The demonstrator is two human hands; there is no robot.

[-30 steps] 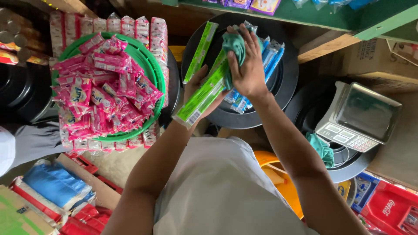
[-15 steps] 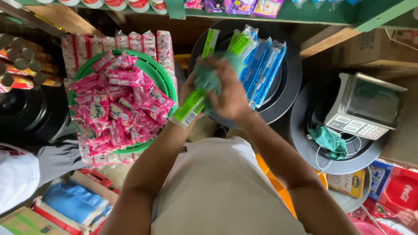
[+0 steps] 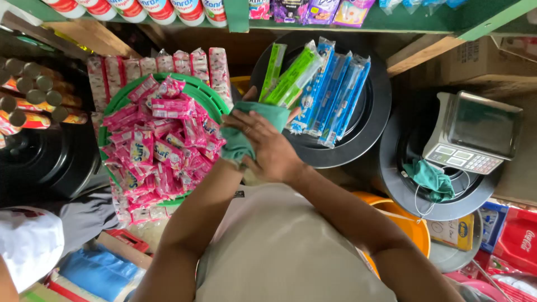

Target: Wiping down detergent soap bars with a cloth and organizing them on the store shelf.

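head view: the right hand (image 3: pixel 268 148) lies closed over a crumpled green cloth (image 3: pixel 238 140), pressing it against long green plastic packets (image 3: pixel 291 75) over the black round tub (image 3: pixel 369 134). the left hand is hidden beneath; its grip cannot be told.

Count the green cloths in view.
2. One green cloth is bunched between the right hand and the left hand, by the green packs. The other cloth lies on the black lid beside the scale. More may be hidden.
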